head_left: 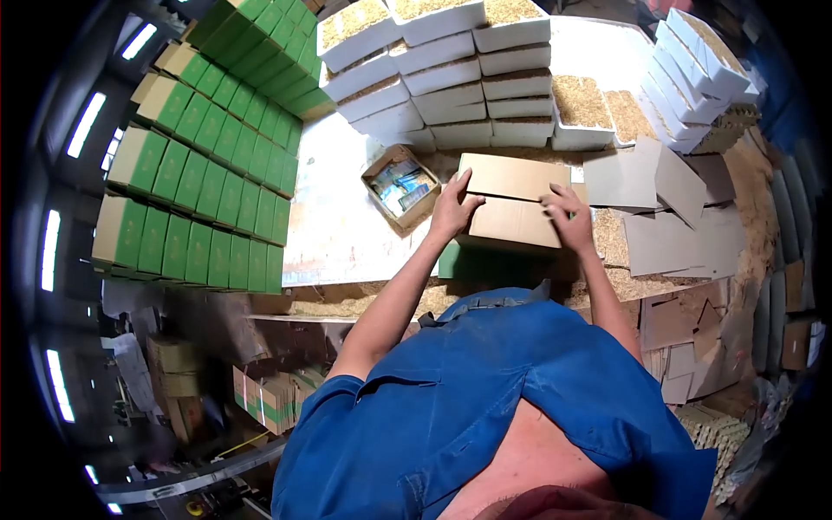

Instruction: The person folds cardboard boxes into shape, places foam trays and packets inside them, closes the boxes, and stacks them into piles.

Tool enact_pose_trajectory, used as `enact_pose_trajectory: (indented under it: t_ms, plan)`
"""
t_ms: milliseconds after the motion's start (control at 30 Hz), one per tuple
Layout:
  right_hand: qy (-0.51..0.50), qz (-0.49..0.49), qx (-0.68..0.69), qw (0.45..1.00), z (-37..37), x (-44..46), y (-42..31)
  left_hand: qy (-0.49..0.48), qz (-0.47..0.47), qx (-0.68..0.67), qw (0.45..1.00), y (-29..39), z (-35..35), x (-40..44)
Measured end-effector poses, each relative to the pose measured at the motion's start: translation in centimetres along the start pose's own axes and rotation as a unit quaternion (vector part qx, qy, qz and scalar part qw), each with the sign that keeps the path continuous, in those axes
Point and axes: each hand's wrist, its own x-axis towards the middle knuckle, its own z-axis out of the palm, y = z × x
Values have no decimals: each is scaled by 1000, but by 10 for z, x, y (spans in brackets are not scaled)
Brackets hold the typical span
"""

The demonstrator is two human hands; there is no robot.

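A cardboard box (511,222) stands on the worktable right in front of me. Its two plain brown top flaps nearly meet, with a dark gap between them, and its front side is green and in shade. My left hand (453,208) grips the left end of the box, its thumb and fingers on the flaps near the gap. At the opposite end, my right hand (570,220) has its curled fingers on the right edge of the flaps. What is inside the box is hidden.
Left stand stacked green boxes (199,182). An open carton (401,188) holding small printed packets sits beside my left hand. White foam trays (446,82) of straw-coloured bits rise behind the box. Grey cardboard sheets (650,186) lie to the right, near more stacked trays (693,78).
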Motion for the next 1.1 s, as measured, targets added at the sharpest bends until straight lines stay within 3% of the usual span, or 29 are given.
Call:
enact_pose_trajectory:
  t_ms: [33, 133, 200, 267, 300, 367, 400, 500, 567, 600, 667, 733, 867, 900, 933, 1000, 1067, 1100]
  plan:
    - [8, 199, 248, 948, -11, 0, -10, -8, -5, 13, 1000, 0, -1, 0]
    - [32, 146, 64, 987, -40, -16, 12, -21, -10, 26, 999, 4, -5, 1]
    - [-125, 256, 2, 959, -45, -45, 22, -24, 2, 36, 999, 6, -6, 0]
    - [-71, 127, -36, 989, -12, -86, 12, -20, 17, 62, 998, 0, -5, 4]
    - [-66, 128, -38, 989, 0, -86, 16, -21, 22, 59, 998, -3, -5, 7]
    - [-16, 279, 44, 959, 18, -91, 19, -28, 5, 62, 998, 1, -10, 4]
    - [36, 269, -25, 962, 13, -75, -11, -31, 10, 74, 997, 7, -17, 6]
    - [4, 220, -146, 965, -26, -26, -68, -101, -4, 14, 995, 33, -64, 25]
    - [8, 200, -198, 960, -48, -4, -94, -172, 36, -84, 981, 37, -94, 39]
    - [27, 201, -192, 960, -55, 4, -119, -204, -3, -177, 963, 43, -101, 37]
    - [28, 216, -177, 960, -62, 6, -130, -199, -81, -240, 947, 43, -102, 20]
    - [36, 208, -212, 954, -56, -14, -130, -195, -172, -258, 930, -4, -86, -2]
    - [-67, 106, -157, 980, -50, -77, -124, -55, -266, -244, 931, -37, -40, -69]
    - [-118, 73, -168, 976, -52, -86, -126, -41, -262, -242, 933, -40, -35, -78]
    - [-101, 81, -111, 985, -47, -92, -129, -24, -257, -240, 936, -44, -31, -82]
    - [-105, 133, -123, 978, -41, -91, -130, -67, -269, -233, 932, -58, -34, -81]
    - [-77, 98, -153, 980, -39, -69, -110, -114, -239, -81, 961, -75, -28, -62]
    - [-68, 86, -180, 977, -36, -53, -103, -59, -247, -161, 954, -78, -19, -56]
